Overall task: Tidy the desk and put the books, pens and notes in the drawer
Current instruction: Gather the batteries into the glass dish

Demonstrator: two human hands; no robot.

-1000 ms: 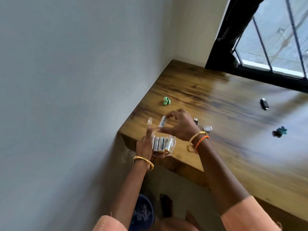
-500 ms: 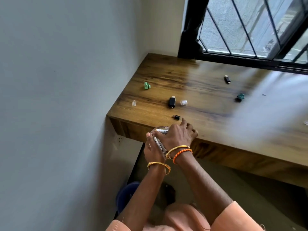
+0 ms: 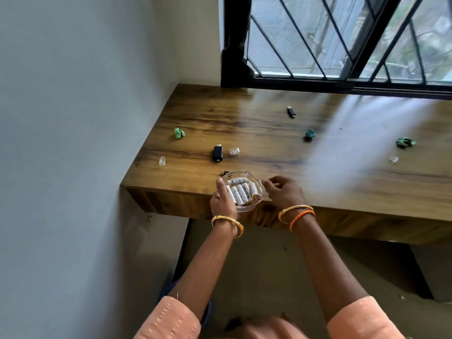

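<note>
Desk [image 3: 269, 133] of wood under a barred window, where the left hand [image 3: 223, 203] clasps a clear glass dish [image 3: 247, 206] of white batteries [image 3: 241, 193] at its front edge, right hand [image 3: 285, 192] beside it with fingers loosely curled, holding nothing visible.

My left hand [image 3: 223, 201] grips a glass bowl [image 3: 254, 176] of batteries [image 3: 242, 193] at the front edge of the wooden surface [image 3: 269, 133]; my right hand [image 3: 285, 192] is beside its rim, possibly touching. Crumpled green papers [image 3: 179, 133] lie scattered beyond.
</note>
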